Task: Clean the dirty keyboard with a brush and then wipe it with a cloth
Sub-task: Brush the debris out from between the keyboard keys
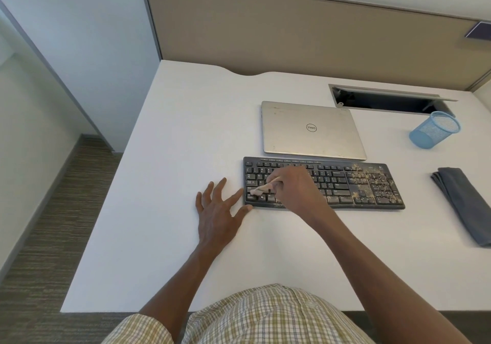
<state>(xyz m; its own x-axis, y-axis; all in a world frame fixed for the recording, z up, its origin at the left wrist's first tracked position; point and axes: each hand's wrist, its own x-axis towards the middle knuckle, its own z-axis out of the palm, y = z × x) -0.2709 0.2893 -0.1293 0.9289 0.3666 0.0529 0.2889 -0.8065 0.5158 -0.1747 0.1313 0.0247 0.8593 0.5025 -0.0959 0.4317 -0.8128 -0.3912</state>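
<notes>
The left hand (218, 211) lies flat with fingers spread, steadying the keyboard (322, 183) at its left end. The right hand (295, 187) pinches a brush (261, 188), seemingly bristles down on the lower-left keys. Crumbs still cover the number pad, so brushing looks roughly half done, and the folded cloth (463, 203) waits untouched at far right.

A white surface (172, 157) carries a black keyboard (372, 187), dusty with tan crumbs at its right end. Just behind the keyboard lies a closed silver laptop (310, 131). A blue mesh cup (433, 130) lies tipped on its side at far right, and a folded grey cloth (463, 203) lies right of the keyboard. The left hand (218, 211) rests flat beside the keyboard's left edge
</notes>
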